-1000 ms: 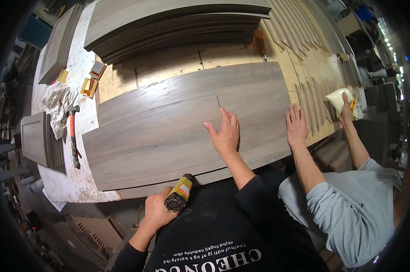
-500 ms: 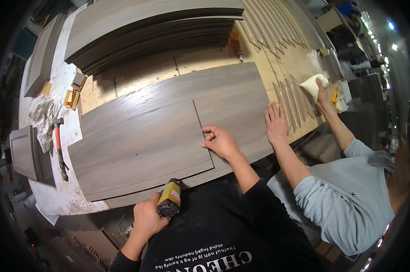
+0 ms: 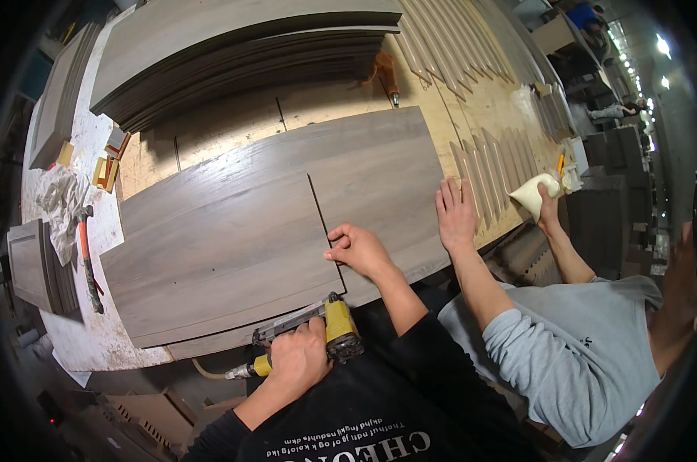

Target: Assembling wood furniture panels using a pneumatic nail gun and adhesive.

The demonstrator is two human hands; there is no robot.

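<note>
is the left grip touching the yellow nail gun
Touching. In the head view, the left grip is closed around the yellow nail gun, with no gap showing.

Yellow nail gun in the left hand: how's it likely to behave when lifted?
The yellow nail gun probably twists in the grip, since its thick body sits to one side of the left hand. The hose joined at its handle end may tug. Its solid-looking housing suggests it's stiff, with little flex.
</note>
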